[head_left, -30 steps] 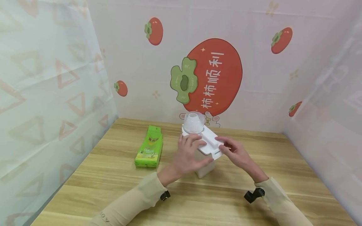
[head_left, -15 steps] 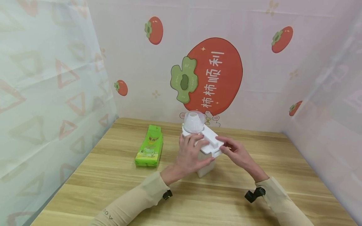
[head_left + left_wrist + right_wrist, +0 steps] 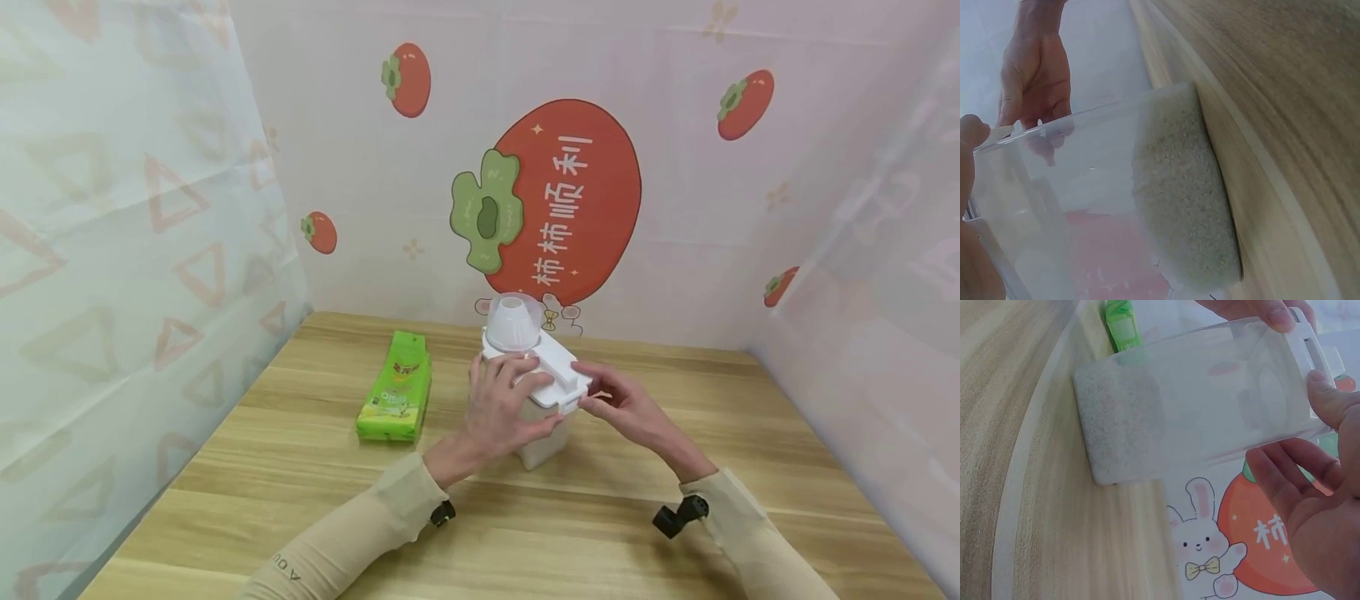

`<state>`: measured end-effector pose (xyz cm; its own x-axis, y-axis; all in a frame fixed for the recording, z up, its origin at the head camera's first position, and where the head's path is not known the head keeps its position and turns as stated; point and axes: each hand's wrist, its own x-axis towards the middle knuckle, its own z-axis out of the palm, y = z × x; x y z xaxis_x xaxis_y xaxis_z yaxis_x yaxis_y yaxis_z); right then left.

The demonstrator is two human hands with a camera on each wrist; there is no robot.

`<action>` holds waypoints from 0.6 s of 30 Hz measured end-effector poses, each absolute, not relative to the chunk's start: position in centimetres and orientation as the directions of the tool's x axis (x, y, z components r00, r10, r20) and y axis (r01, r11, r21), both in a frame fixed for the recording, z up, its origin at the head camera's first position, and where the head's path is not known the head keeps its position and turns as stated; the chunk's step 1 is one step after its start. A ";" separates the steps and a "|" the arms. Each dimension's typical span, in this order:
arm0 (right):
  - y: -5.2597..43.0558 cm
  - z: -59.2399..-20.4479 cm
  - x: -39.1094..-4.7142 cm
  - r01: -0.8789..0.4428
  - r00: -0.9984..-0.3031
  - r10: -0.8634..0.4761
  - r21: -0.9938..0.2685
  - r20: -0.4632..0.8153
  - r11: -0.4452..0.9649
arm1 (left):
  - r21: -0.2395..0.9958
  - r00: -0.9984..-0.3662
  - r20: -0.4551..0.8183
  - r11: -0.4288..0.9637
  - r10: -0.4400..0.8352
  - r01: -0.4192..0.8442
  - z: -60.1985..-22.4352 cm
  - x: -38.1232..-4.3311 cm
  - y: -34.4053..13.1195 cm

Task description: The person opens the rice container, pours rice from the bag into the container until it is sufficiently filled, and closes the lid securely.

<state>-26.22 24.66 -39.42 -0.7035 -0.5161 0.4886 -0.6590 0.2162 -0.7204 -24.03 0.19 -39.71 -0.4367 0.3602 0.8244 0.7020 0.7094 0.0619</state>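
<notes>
A clear plastic storage container [image 3: 542, 450] stands on the table, with pale, rice-like grains [image 3: 1185, 187] filling its lower part. Its white lid [image 3: 557, 360] carries a translucent cup [image 3: 513, 325] at the back. My left hand [image 3: 498, 408] grips the lid's left side, fingers over the top and thumb at the front edge. At the front right corner, my right hand [image 3: 626, 408] holds the lid's edge. In the right wrist view its thumb presses by a slotted white clasp [image 3: 1311, 355], while the other fingers lie along the container's side.
A green printed packet [image 3: 396, 392] lies on the wooden table [image 3: 300, 500], left of the container. Behind rises a backdrop [image 3: 360, 167] printed with persimmons; more sheeting hangs on both sides.
The white clasp has swung from jutting outward to lying down against the container's front. My left fingers have shifted slightly right on the lid; my right thumb has followed the clasp.
</notes>
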 end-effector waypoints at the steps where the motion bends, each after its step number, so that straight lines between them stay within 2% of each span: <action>1: 24.7 -39.4 -26.3 -0.659 -0.703 -0.518 -0.720 0.487 0.218 | 0.062 -0.435 0.826 0.709 0.359 0.703 -39.7 -24.0 0.2; 18: 24.8 -38.8 -26.1 -0.602 -0.761 -0.497 -0.741 0.418 0.298 | 0.063 -0.434 0.827 0.707 0.358 0.704 -40.0 -24.3 0.1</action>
<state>-26.13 24.78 -38.80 -0.7605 -0.4968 0.4180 -0.6020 0.2982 -0.7408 -24.25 0.08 -40.01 -0.4337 0.3579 0.8269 0.7040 0.7074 0.0630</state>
